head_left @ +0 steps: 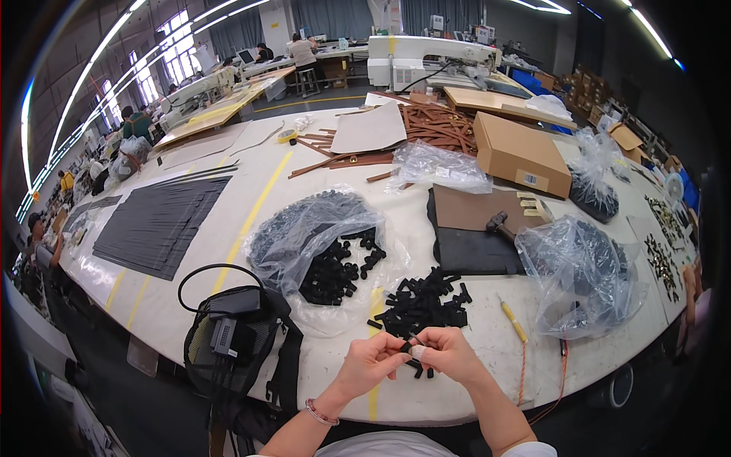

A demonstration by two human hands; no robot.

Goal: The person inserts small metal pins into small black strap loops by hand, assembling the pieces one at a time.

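Observation:
Close to the table's near edge, my left hand [373, 364] and my right hand [451, 355] meet with fingertips pinched. Between them is a small black piece [406, 347], mostly covered by the fingers. Just beyond my hands lies a loose pile of short black strap-like pieces [428, 298], a few of them under my fingers. Left of that pile, an opened clear plastic bag [278, 240] spills small black chunky parts [329, 276] onto the table.
A yellow-handled tool [513, 321] with an orange cord and a second clear bag [582, 286] lie right. Behind are a hammer [499, 224] on a dark pad, a cardboard box [521, 156] and brown strips [438, 126]. Left are a black mesh bag [251, 346] and black strips [160, 221].

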